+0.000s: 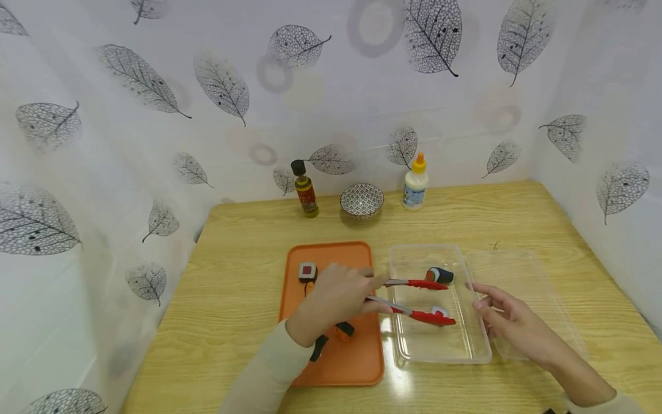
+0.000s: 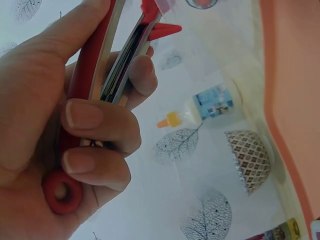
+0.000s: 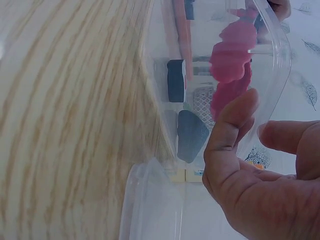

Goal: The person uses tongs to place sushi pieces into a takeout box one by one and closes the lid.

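My left hand (image 1: 341, 290) grips red-and-silver tongs (image 1: 431, 317), fingers wrapped round the handles in the left wrist view. The tongs' arms stand apart with nothing between their red tips, which overlap the clear plastic container (image 1: 483, 345) in the head view. Inside it lie a dark-wrapped sushi roll (image 1: 443, 275) and a smaller white-and-pink sushi piece (image 1: 439, 310), partly hidden by the lower tip. At the container's right rim, my right hand (image 1: 512, 322) pinches the edge between bent fingers and thumb. Beneath my left forearm is an orange tray (image 1: 362, 368) bearing several sushi pieces, partly covered.
A clear lid (image 1: 522, 270) lies flat right of the container. Along the back stand a dark-capped bottle (image 1: 306, 198), a patterned bowl (image 1: 362, 200) and a white bottle with a yellow cap (image 1: 415, 187). Leaf-printed curtains hang behind and beside the wooden table (image 1: 207, 322).
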Demonstrator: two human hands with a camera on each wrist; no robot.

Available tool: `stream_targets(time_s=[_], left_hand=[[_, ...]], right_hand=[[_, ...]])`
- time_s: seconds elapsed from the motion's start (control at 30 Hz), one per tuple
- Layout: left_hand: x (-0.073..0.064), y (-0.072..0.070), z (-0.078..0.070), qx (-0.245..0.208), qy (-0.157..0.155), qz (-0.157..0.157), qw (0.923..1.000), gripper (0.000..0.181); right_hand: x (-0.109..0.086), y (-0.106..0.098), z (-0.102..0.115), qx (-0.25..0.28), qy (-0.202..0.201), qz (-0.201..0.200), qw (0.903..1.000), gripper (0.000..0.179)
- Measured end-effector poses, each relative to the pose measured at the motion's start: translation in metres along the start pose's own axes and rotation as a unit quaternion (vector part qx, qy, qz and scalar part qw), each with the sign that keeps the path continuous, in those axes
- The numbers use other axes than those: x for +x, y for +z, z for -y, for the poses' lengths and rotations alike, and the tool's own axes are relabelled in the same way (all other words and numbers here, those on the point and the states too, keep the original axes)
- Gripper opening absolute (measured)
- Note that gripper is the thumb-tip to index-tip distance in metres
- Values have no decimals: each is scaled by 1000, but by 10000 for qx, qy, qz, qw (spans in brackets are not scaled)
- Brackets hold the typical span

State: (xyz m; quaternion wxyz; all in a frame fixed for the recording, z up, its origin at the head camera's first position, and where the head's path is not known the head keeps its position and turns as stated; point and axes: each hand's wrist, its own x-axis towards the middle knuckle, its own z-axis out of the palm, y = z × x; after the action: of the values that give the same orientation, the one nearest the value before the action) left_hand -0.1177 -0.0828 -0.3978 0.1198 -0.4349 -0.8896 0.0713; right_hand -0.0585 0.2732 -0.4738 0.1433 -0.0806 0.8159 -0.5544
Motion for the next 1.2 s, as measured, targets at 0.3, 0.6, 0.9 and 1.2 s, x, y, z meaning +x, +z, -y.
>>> stream_targets(time_s=[0.3,0.6,0.9,1.2], left_hand=[[-25,15,14,-988,-203,-15,9949,72],[-75,17,36,-1940,-730,131,9782,77],[-134,15,52,-2377,-1372,-31,9616,82],[-168,17,57,-2487,-1584,18,9556,64]], right_hand=[[-1,0,2,98,70,-3,9999,55],[-1,0,2,134,37,19,9999,55],[-1,-1,2,46,55,59,10000,55],[0,-1,0,60,43,73,9999,54]])
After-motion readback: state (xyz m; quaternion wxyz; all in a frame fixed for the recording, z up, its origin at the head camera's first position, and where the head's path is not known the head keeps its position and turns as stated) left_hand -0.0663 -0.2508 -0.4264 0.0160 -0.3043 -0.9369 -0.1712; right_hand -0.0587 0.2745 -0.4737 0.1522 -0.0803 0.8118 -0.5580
